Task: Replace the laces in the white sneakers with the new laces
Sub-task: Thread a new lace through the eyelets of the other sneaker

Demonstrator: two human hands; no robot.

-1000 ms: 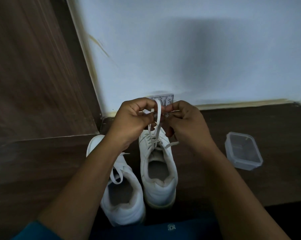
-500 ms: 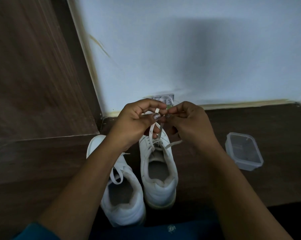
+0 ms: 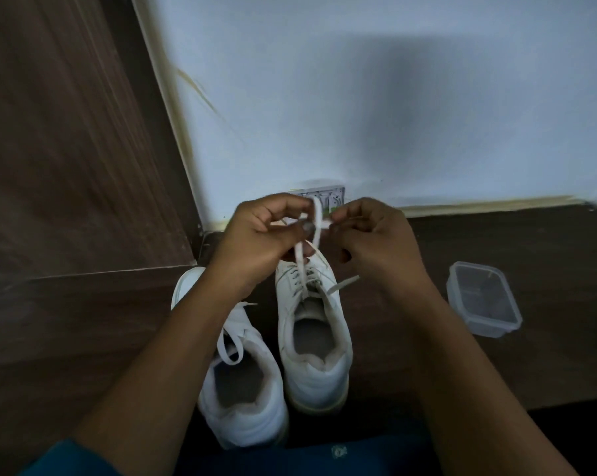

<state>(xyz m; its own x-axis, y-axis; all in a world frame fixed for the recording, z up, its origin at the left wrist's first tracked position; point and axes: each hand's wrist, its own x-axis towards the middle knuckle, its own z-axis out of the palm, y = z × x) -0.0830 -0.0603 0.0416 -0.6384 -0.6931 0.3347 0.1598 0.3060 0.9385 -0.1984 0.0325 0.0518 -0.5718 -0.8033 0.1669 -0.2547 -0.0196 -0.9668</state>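
So here we've got our left hand [image 3: 259, 235] and right hand [image 3: 376, 238] held close together just above the toe end of the right-hand sneaker [image 3: 316, 338], both pinching the white lace [image 3: 316, 218] between thumb and fingers. Our left grips a loop that stands up, and our right grips a short bit crossing it sideways. It's dim and kinda soft there, so we can't tell exactly how the strands wrap. From the pinch the lace runs down into the top eyelets of that sneaker, and one loose end [image 3: 341, 286] sticks out to the right over its side. The left-hand sneaker [image 3: 245, 389] sits just beside it, heel closer to us, partly under our left forearm, with a lace loop [image 3: 231, 341] lying over its tongue. Both stand upright on the dark wooden floor [image 3: 496, 365], toes toward the pale wall [image 3: 393, 97]. A wall socket [image 3: 334, 197] shows low on the wall right behind our fingers. Off to the right, well apart from the shoes, a clear plastic container [image 3: 482, 300] sits on the floor, and a brown wood panel [image 3: 66, 149] fills the left side.
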